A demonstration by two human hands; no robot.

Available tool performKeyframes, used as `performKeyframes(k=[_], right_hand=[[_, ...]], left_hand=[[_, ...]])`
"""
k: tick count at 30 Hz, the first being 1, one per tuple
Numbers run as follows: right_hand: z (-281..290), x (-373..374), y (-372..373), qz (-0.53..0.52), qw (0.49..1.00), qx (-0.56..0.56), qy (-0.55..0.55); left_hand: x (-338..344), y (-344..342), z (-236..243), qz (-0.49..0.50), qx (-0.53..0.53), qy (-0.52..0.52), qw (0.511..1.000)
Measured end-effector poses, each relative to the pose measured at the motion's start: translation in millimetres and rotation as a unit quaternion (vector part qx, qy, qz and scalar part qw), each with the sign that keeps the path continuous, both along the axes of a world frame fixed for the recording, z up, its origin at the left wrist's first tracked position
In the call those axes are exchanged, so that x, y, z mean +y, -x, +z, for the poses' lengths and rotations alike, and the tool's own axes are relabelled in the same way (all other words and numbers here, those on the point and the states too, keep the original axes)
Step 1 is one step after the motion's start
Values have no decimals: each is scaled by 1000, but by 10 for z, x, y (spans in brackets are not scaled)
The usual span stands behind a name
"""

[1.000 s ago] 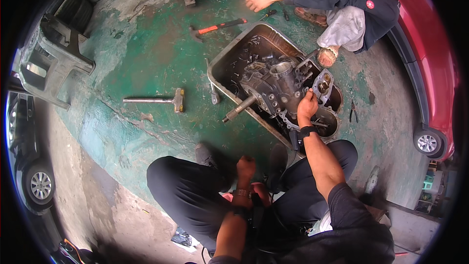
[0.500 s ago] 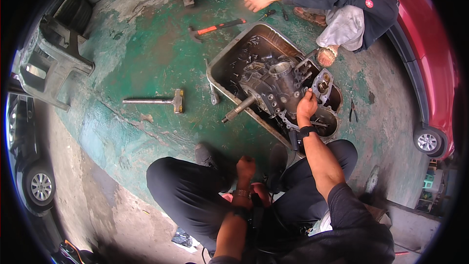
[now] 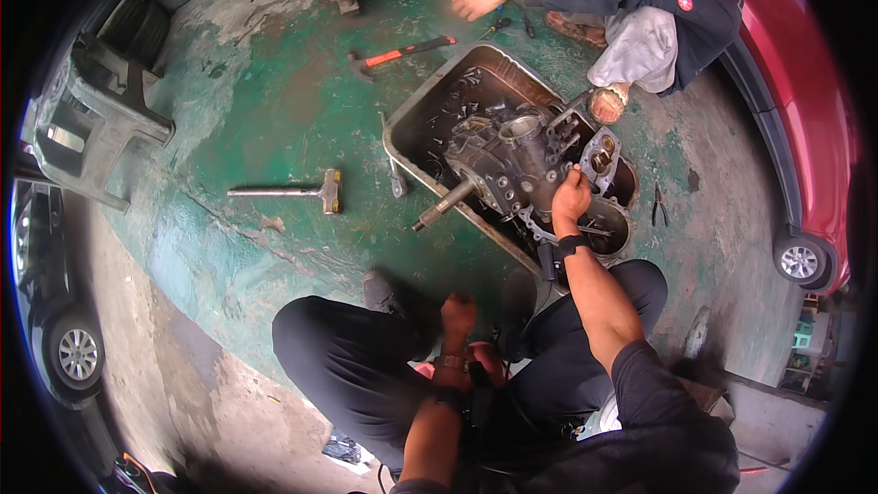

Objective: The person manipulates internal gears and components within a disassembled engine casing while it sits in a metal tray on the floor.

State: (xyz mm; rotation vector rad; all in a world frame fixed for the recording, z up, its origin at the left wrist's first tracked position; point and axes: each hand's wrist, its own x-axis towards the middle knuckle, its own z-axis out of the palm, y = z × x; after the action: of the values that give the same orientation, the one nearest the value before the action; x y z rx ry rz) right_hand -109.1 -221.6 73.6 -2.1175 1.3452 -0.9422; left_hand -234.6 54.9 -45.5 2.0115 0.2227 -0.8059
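A greasy metal gearbox (image 3: 498, 160) sits in a rectangular metal pan (image 3: 422, 105), its shaft (image 3: 445, 204) sticking out over the near edge. My right hand (image 3: 571, 198) is closed at the right side of the casing, thumb and fingers pressed together beside a pale flange plate (image 3: 601, 157). What it pinches, if anything, is too small to make out. Between my knees my left hand (image 3: 458, 314) is curled into a fist, with nothing visible in it. Small loose metal parts (image 3: 468, 82) lie in the pan's far corner.
On the green floor lie a mallet (image 3: 320, 192), an orange-handled hammer (image 3: 402, 53), a ratchet wrench (image 3: 396, 178) and pliers (image 3: 658, 207). A co-worker (image 3: 631, 0) crouches at the far right, hands held out. A grey plastic stool (image 3: 110, 119) stands left; a red car (image 3: 805, 110) is at right.
The whole view has shifted very slightly. Both my hands keep their places, the right one at the gearbox and the left between my knees.
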Motion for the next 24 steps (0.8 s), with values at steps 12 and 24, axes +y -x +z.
performKeyframes(k=[12,24], right_hand=[[4,-46,52,-6,1000,4,13],[-6,-39,29,1,1000,-7,16]], left_hand=[[-45,58,-104,-4,24,18,1000],[-17,103,-337,-3,29,37,999]])
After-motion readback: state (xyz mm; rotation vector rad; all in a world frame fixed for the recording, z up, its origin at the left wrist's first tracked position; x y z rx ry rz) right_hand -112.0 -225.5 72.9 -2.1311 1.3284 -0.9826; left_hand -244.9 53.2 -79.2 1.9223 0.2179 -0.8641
